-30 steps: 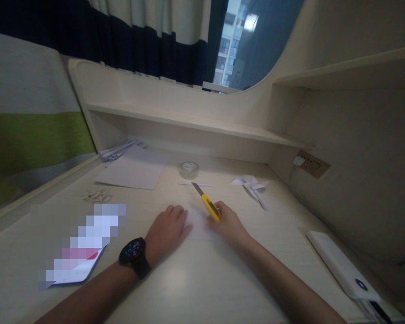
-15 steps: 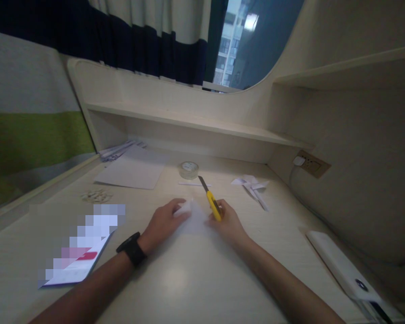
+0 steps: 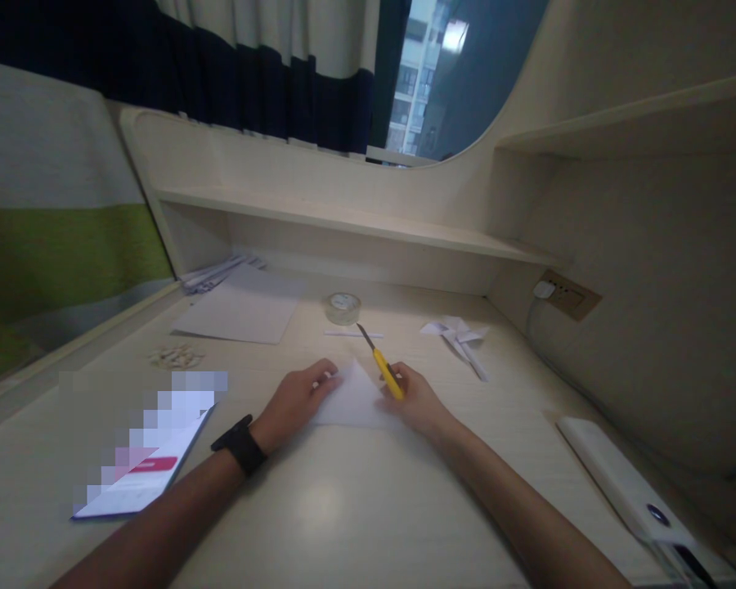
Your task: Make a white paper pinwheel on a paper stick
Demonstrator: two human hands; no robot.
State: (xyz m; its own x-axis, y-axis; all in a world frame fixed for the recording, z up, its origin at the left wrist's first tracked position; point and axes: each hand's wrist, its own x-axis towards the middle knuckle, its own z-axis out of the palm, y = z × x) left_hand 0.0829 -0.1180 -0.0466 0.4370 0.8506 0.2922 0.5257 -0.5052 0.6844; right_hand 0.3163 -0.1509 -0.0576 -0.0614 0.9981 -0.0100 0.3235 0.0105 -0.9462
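A small white sheet of paper (image 3: 354, 398), folded into a triangle, lies on the pale desk (image 3: 343, 507) between my hands. My left hand (image 3: 294, 401), with a black watch at the wrist, pinches the paper's left corner. My right hand (image 3: 418, 401) grips a yellow utility knife (image 3: 383, 368) with its blade extended and pointing away from me; the hand also touches the paper's right edge.
A roll of clear tape (image 3: 343, 307) and a thin white strip (image 3: 354, 334) lie beyond the knife. A paper pinwheel (image 3: 460, 337) sits to the right, a large white sheet (image 3: 239, 311) at back left, a power bank (image 3: 619, 483) at right, a booklet (image 3: 147, 474) at left.
My left hand went from lying flat on the desk to lifting and folding the paper's corner over into a triangle. The knife in my right hand has tilted a little more upright.
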